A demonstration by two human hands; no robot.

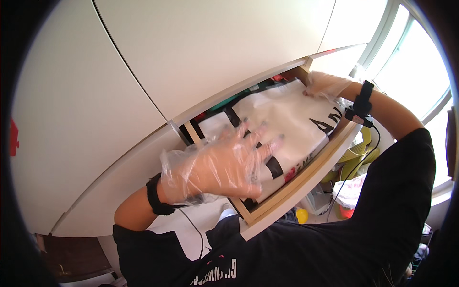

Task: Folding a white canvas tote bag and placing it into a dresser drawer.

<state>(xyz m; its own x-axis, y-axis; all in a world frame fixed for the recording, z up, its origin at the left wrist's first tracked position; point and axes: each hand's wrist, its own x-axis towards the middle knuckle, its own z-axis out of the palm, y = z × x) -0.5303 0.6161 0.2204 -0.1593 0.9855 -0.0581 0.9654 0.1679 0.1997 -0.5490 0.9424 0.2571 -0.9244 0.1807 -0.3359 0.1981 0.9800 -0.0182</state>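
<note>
A flat white bag (282, 112) with black bands, black lettering and a small flower print fills most of a pulled-out wooden drawer (287, 201). Clear plastic gloves cover both hands. My left hand (215, 160) lies over the bag's near left part, its fingers spread and pointing to the far right. At the bag's far right corner is my right hand (325, 85), with its fingers curled at the bag's edge. The glove and the angle partly hide those fingers. Dark, green and red things (229, 101) show in the drawer behind the bag.
Tall white cabinet doors (191, 43) rise behind the drawer. A bright window (420, 62) is at the right. Under the drawer's right side are a yellow-green object (361, 148), a clear plastic bin (315, 198) and a white bag (351, 186). A black cable (354, 165) hangs from my right wrist.
</note>
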